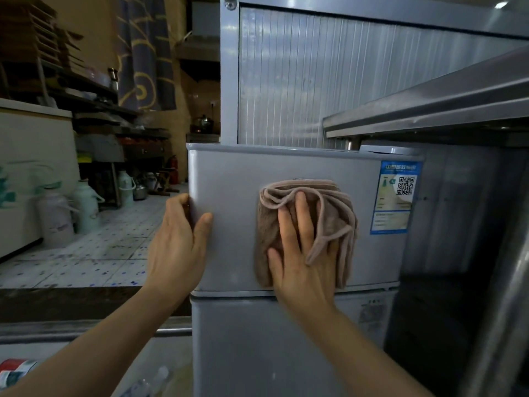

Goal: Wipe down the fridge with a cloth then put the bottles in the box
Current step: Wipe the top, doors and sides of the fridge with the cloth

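Wiping: right hand (300, 253) presses cloth (332, 222) flat-fingered on fridge (234, 179) door, centre.
Left hand (177, 239): grips door edge, nine o'clock.
Left: bottles (148, 382), seven o'clock, unboxed.

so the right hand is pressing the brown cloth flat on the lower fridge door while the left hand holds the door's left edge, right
Not quite: the head view shows the right hand pressing the brown cloth flat on the upper fridge door, above the seam, not the lower one. The left hand does hold that door's left edge.
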A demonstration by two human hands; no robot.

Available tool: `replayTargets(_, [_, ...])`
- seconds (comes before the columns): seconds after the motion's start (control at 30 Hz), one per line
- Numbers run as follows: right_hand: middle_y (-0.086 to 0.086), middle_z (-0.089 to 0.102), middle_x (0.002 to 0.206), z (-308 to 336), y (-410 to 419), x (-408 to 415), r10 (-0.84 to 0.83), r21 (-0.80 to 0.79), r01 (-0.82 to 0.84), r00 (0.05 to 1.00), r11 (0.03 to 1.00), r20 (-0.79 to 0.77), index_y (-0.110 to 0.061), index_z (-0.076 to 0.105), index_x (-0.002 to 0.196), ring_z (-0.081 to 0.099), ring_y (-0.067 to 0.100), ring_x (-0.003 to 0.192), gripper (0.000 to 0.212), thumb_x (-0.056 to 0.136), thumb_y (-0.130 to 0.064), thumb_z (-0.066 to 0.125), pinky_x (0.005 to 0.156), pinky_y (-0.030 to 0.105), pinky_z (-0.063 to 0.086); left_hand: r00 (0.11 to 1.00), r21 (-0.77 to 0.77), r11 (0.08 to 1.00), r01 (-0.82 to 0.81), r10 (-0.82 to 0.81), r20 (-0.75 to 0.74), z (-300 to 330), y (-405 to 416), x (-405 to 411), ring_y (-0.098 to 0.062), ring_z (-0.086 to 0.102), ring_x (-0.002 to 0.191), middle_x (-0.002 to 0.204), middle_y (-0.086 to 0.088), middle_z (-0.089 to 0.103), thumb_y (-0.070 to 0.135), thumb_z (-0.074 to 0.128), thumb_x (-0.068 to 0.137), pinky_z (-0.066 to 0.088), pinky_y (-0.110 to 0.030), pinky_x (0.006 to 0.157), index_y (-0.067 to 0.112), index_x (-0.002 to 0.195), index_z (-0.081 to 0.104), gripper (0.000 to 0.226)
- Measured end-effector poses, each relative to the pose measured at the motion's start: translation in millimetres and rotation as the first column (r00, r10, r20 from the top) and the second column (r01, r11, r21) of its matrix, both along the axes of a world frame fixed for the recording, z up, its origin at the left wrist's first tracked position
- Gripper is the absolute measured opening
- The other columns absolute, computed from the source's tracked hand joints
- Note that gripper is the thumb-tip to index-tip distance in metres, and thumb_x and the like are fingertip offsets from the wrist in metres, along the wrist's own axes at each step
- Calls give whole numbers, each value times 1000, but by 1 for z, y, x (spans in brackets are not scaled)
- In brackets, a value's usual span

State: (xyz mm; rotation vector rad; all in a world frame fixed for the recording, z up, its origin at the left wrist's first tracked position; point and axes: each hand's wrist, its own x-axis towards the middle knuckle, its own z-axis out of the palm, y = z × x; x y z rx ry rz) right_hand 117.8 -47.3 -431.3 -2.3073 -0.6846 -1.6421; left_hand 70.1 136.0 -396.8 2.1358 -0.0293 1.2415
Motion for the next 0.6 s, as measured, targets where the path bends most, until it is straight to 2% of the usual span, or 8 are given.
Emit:
replayTargets(0.07, [1, 5, 158, 2, -23, 7, -41, -20, 41, 999, 999, -9, -21, 15, 149, 1, 26, 146, 73, 86, -44, 44, 118, 48, 3, 1000, -13, 1000, 20, -20, -1, 0, 1, 0, -19, 54, 84, 105, 1, 51, 41, 38, 93, 50, -42, 67, 24, 112, 31, 26])
replayTargets(0.17, [6, 0, 159, -1, -56, 14, -103, 129, 119, 987, 985, -119, -17, 10, 150, -2, 30, 146, 75, 87, -47, 37, 116, 55, 8, 999, -36, 999, 40, -39, 11, 0, -1, -1, -20, 55, 85, 104, 1, 52, 39, 38, 93, 52, -47, 71, 27, 109, 31, 22])
replayTargets(0.23, [8, -2, 159, -1, -65, 17, -121, 142, 139, 984, 980, -128, -14, 9, 150, -1, 31, 146, 75, 88, -45, 35, 115, 56, 10, 999, -58, 997, 42, -41, 17, -1, -2, 0, -22, 55, 86, 104, -1, 52, 37, 39, 94, 51, -50, 73, 23, 112, 32, 24])
replayTargets(0.33, [9, -2, 159, 4, -72, 24, -70, 151, 84, 993, 985, -95, -14, 6, 150, -1, 33, 146, 74, 89, -43, 35, 117, 52, 5, 998, -72, 996, 55, -55, 10, -1, -2, 0, -24, 55, 91, 107, -2, 52, 42, 37, 93, 51, -51, 76, 21, 117, 32, 33])
replayTargets(0.43, [15, 2, 158, 19, -87, 33, -74, 359, 113, 990, 927, -120, -11, 8, 151, 2, 34, 145, 71, 91, -41, 31, 117, 50, 6, 997, -50, 996, 70, -69, 16, -1, -1, 0, -22, 54, 89, 104, 0, 51, 54, 31, 85, 50, -44, 73, 24, 113, 31, 40])
replayTargets(0.5, [20, 5, 157, 27, -96, 40, -62, 440, 98, 994, 892, -95, -8, 13, 150, 5, 35, 145, 69, 92, -39, 31, 117, 43, 6, 998, -42, 997, 61, -59, 38, -2, -2, 0, -21, 53, 86, 102, 0, 50, 54, 30, 85, 47, -41, 69, 23, 113, 32, 42])
replayTargets(0.6, [18, 3, 158, 17, -99, 45, -14, 468, 55, 996, 882, -90, -12, 5, 151, 6, 32, 145, 69, 93, -40, 30, 116, 36, 6, 997, -69, 996, 62, -58, 57, -4, -3, 4, -20, 51, 87, 104, 0, 48, 45, 34, 92, 46, -41, 72, 18, 119, 34, 39])
